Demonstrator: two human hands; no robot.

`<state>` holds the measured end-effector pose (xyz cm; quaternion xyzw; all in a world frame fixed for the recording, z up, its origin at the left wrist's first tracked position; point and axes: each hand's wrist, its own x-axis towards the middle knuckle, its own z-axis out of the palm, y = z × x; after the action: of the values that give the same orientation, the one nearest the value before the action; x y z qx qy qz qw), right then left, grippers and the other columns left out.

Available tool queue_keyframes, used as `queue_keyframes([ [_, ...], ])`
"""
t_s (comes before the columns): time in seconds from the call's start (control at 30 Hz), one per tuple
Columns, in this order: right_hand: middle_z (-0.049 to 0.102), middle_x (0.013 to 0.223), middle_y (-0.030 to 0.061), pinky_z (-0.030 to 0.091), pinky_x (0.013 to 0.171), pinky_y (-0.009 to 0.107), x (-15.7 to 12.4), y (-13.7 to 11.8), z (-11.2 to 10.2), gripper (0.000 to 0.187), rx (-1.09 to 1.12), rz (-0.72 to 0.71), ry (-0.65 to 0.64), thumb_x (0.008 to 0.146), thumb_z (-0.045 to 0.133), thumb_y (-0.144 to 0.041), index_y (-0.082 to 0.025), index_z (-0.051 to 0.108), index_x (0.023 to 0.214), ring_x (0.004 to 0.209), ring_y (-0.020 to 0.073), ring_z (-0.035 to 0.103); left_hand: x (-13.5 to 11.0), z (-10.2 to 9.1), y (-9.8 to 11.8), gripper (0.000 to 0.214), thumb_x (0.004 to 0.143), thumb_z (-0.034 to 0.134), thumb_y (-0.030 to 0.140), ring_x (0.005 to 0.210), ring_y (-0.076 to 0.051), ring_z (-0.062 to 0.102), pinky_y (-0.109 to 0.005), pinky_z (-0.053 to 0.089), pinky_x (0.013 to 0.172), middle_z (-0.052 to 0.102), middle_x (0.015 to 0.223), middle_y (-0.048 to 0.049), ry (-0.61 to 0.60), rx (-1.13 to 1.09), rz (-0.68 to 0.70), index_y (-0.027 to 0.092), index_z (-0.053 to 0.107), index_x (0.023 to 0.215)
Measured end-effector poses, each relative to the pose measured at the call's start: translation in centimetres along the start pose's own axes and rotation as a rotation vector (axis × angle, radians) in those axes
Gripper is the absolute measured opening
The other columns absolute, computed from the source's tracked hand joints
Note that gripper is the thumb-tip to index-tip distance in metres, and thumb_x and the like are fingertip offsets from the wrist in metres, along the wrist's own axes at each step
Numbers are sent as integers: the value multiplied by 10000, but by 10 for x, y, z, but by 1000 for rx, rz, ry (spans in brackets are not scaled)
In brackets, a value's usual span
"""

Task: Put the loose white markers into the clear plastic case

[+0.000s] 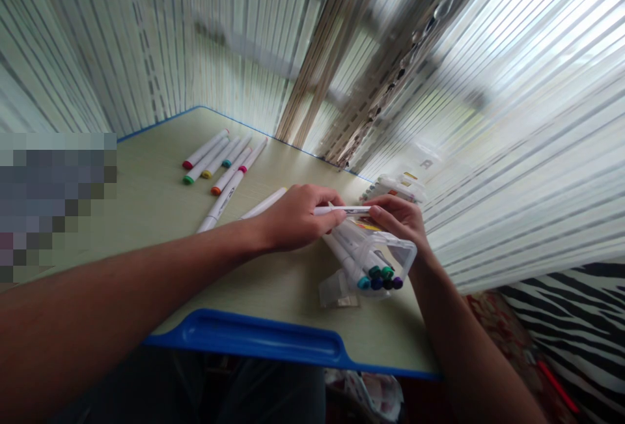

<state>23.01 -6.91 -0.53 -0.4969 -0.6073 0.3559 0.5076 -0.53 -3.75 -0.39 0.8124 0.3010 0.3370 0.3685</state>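
Between my two hands a white marker (355,211) lies level, above the table. My left hand (305,219) pinches its left part, and the fingertips of my right hand (398,215) close on its right end. Just below, a clear plastic case (407,251) lies tilted with several white markers in it, their teal, green, dark blue and purple ends toward me. Left of my left hand, several more markers (205,150) lie loosely side by side, with red, green, yellow, teal, orange and pink ends. A white marker (266,202) lies partly hidden behind my left hand.
A second clear case (400,183) with markers stands behind my right hand. The pale table (146,215) has a blue rim and a blue front tray (263,338). A string curtain (234,53) hangs along its far side. Zebra-striped fabric (576,320) is at the right.
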Motion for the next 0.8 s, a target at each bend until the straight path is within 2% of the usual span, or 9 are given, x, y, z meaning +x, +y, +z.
queue_keyframes([
  [0.33,728,697,27,476,527,226,1,-1,0,201,-103,-67,-2,779,822,-404,-212,802,838,576,122,614,0,0,1,285,896,575,329,686,-155,604,-242,383,603,708,738,-36,2,-7,5,135,772,966],
  [0.8,718,693,25,473,509,235,1,0,-1,245,-125,-48,5,773,815,-446,-210,791,834,569,131,608,-1,-1,2,305,903,568,355,668,-151,570,-249,342,585,695,732,-34,1,46,8,138,769,982],
])
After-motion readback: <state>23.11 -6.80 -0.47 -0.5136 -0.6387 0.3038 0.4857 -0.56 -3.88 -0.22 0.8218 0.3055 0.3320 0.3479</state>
